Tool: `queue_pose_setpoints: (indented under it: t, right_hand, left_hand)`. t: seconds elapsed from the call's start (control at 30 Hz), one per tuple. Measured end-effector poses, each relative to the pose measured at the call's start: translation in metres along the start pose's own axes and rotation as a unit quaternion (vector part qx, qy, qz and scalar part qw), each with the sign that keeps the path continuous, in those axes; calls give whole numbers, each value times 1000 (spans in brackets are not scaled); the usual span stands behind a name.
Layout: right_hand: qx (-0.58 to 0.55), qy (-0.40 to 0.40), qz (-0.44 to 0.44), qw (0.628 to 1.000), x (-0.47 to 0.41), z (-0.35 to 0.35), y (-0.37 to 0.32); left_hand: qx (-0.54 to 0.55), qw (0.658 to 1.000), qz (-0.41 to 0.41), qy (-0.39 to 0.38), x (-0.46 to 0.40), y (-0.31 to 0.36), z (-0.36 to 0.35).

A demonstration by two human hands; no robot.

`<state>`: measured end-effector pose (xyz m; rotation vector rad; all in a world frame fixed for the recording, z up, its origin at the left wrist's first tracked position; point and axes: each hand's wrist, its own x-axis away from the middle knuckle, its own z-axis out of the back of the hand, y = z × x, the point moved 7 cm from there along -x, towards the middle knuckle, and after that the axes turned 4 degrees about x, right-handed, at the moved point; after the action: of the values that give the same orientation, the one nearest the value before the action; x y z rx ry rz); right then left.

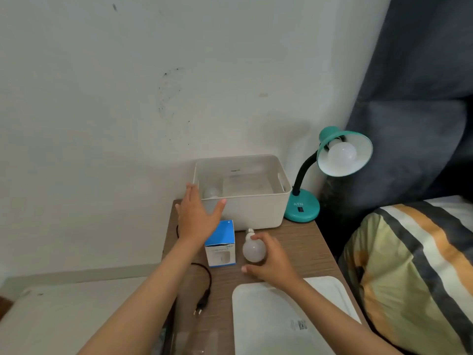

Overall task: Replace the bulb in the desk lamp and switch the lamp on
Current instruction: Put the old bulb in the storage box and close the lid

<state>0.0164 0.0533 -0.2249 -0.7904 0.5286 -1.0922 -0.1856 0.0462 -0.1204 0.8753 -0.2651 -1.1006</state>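
Item 1: desk lamp [332,172], teal, black gooseneck, right of centre frame, base on tabletop [302,242] back corner; bulb [341,155] seated in shade, unlit.
Item 2: loose bulb [252,248], white, lying on tabletop centre frame, screw cap pointing away. Right hand [271,262] grip: fingers curled round it, thumb below.
Item 3: left hand [198,216], grip open, fingers straight, nothing held, over near-left corner of white bin [258,211].
Item 4: third bulb [211,192] inside bin, left end.
Item 5: blue/white bulb box [220,243], upright, just left of loose bulb.
Item 6: black plug w/ cord [202,301], lower centre.
Item 7: white lid [271,319], lower frame.
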Motion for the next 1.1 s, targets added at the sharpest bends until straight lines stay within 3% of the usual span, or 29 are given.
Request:
queue_pose_setpoints:
  t: [0.2, 0.33, 0.43, 0.67, 0.97, 1.1]
  right_hand:
    - [-106, 136, 92, 981, 6, 67, -37]
    - [-80, 194, 165, 964, -24, 109, -83]
    - [-8, 187, 158, 970, -67, 117, -103]
    - [127, 48, 32, 990, -161, 86, -86]
    - [78, 102, -39, 991, -189, 88, -69]
    - [80, 129, 8, 988, -163, 98, -89]
  left_hand:
    - [-30, 999, 36, -21, -12, -3, -12]
    - [-39, 997, 60, -25, -21, -8, -24]
    - [-29, 998, 63, 1, -21, -8, -23]
    - [-43, 996, 84, 0, -25, -12, -25]
    - [-53, 994, 97, -12, -25, -13, -27]
    - [-55, 991, 122, -29, -27, -10, -25]
